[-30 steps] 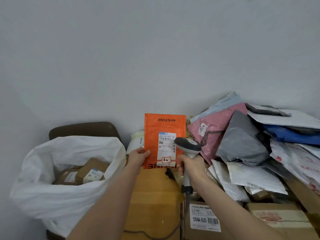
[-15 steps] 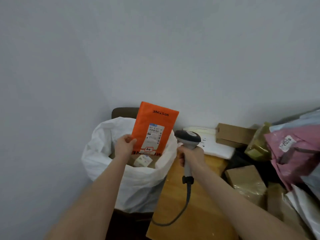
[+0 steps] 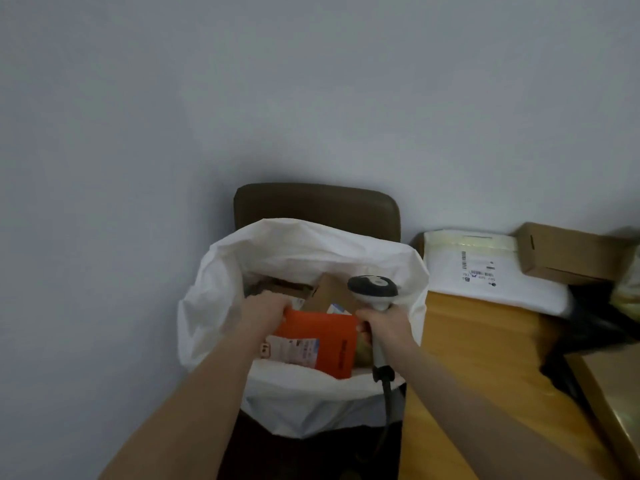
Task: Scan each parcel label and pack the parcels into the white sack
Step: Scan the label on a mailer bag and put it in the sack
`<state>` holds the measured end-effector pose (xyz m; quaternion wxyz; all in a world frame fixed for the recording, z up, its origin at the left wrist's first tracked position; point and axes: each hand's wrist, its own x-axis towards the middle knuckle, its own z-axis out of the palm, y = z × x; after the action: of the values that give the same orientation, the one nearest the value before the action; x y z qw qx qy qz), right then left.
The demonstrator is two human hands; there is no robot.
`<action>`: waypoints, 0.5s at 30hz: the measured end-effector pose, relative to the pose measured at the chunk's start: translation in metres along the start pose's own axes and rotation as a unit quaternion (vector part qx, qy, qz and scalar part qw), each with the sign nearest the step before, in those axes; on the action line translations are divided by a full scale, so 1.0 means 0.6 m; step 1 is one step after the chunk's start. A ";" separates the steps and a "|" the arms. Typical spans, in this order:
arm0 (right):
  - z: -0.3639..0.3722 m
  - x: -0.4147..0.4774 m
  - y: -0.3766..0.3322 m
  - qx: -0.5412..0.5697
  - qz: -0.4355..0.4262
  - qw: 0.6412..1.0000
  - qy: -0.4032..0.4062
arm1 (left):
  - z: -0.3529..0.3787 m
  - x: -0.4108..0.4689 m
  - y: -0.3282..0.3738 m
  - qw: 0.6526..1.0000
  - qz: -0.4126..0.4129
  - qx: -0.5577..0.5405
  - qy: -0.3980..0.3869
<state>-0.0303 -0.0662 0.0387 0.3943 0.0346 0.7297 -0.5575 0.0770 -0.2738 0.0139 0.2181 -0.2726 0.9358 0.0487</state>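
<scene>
The left hand [image 3: 266, 311] grips the flat orange plastic mailer parcel [image 3: 325, 336] by its far corner, fingers curled over the edge. The parcel lies tilted inside the mouth of the crumpled white plastic sack [image 3: 221, 306], just below and to the right of that hand. Its white printed label [image 3: 294, 351] faces up near the wrist. Brown cardboard boxes [image 3: 329, 292] sit deeper in the sack, beyond the fingers.

The right hand [image 3: 384, 327] is wrapped round the handle of the grey-and-white corded barcode scanner [image 3: 372, 289], whose head rises above its knuckles, beside the parcel's right edge.

The parcel looks thin, light and somewhat bendy, with a slick skin. An edge or corner pinch should carry it, and it would likely slide flat onto the boxes when let go. The sack's soft rim could fold inward under it.
</scene>
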 end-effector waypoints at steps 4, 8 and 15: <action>0.009 0.028 0.016 -0.014 0.017 1.000 0.020 | 0.041 0.035 0.033 0.998 0.007 -0.055 0.029; 0.003 0.043 0.026 -0.006 0.034 0.998 0.044 | 0.075 0.052 0.061 0.998 0.002 -0.006 0.057; -0.037 0.012 0.018 0.111 0.056 0.989 0.082 | 0.031 0.055 0.089 0.994 0.031 0.015 0.101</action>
<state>-0.0417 -0.0462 0.0274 0.3574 0.1647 0.6902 -0.6073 0.0307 -0.2405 -0.0189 0.1245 -0.2433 0.9618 0.0139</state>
